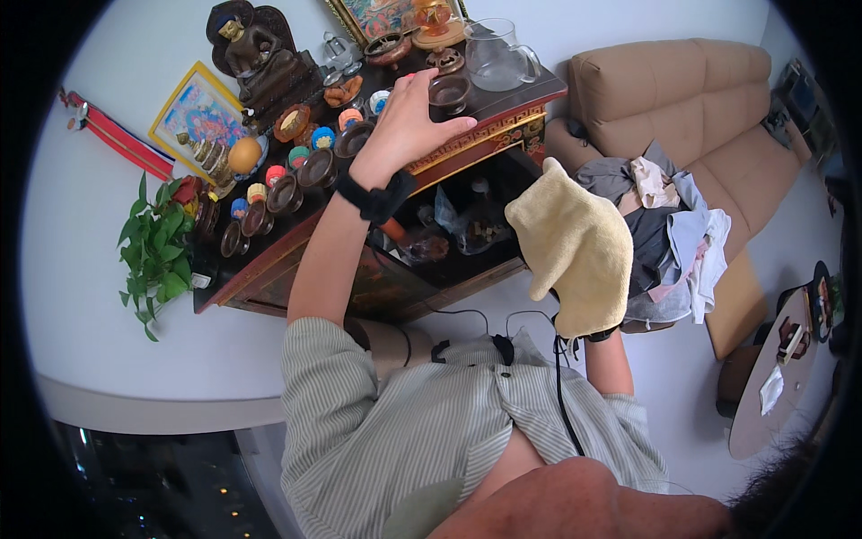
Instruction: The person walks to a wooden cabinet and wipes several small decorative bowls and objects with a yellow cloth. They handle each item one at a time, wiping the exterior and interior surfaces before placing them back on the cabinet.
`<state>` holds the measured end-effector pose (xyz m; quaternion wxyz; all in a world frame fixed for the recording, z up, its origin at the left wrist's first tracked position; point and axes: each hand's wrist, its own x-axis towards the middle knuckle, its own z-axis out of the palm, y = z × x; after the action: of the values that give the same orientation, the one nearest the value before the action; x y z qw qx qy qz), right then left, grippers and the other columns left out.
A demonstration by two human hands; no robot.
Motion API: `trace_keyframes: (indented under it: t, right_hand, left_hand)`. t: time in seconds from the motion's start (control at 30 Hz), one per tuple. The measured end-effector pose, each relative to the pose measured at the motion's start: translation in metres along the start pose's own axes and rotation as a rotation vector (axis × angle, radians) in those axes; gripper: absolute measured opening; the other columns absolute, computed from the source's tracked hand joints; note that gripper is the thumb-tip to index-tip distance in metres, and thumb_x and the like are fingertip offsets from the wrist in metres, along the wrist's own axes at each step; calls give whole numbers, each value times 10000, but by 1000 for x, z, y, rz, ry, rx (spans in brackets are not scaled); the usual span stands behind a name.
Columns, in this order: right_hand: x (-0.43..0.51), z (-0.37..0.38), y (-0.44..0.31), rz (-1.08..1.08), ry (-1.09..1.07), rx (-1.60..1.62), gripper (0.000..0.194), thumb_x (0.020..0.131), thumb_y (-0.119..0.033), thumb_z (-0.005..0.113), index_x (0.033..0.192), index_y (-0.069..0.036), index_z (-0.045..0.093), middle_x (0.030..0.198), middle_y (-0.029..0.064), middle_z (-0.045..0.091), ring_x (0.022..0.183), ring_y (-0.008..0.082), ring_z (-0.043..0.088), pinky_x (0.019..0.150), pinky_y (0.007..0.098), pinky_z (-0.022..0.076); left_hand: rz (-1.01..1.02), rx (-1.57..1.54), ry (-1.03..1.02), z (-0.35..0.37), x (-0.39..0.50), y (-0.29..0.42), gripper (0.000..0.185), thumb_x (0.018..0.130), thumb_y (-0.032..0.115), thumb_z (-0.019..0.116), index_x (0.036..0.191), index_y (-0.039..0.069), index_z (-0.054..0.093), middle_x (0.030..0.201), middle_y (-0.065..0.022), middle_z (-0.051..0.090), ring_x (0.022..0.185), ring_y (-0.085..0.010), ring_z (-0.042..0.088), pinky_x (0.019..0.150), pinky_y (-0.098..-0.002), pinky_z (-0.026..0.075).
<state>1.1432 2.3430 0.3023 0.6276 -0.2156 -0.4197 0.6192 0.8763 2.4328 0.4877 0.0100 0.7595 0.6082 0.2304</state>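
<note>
My left hand point(402, 131) is over the top of a dark painted cabinet point(498, 108), palm down. Its thumb and index finger are spread on the near side of a small brown bowl point(449, 94); whether they touch it I cannot tell. A red thing shows beside the other fingertips, partly hidden. More small brown bowls point(316, 168) run in a row to the left along the cabinet's front edge, with small colourful patterned pieces point(323, 137) behind them. A cream-coloured cloth point(579, 249) drapes over my right hand, which it hides; a black band shows at that wrist.
A glass pitcher point(498, 57) stands at the cabinet's right end. Behind the bowls are a seated statue point(252, 54), a yellow-framed picture point(199, 124) and an orange fruit point(244, 155). Below, an open compartment holds bagged items point(481, 226). Clothes point(667, 229) are heaped by a brown sofa point(673, 94).
</note>
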Motion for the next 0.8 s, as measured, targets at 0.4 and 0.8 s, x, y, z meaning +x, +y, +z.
trace_keyframes:
  t: [0.4, 0.8]
  right_hand:
    - [17, -3, -1, -21, -16, 16, 582, 941, -208, 761, 1449, -27, 542, 1379, 71, 631, 1210, 125, 593, 1035, 325, 487]
    - [2, -19, -3, -9, 0, 4, 568, 962, -209, 735, 1458, -25, 527, 1387, 71, 619, 1217, 129, 588, 1037, 326, 485]
  left_hand:
    - [-165, 370, -520, -9, 119, -13, 1072, 685, 573, 897, 1458, -65, 517, 1341, -233, 641, 1232, -340, 637, 1020, -391, 516]
    - [-272, 179, -591, -2, 122, -20, 978, 601, 428, 974, 1401, 12, 594, 1252, -181, 675, 1131, -257, 662, 959, -345, 523]
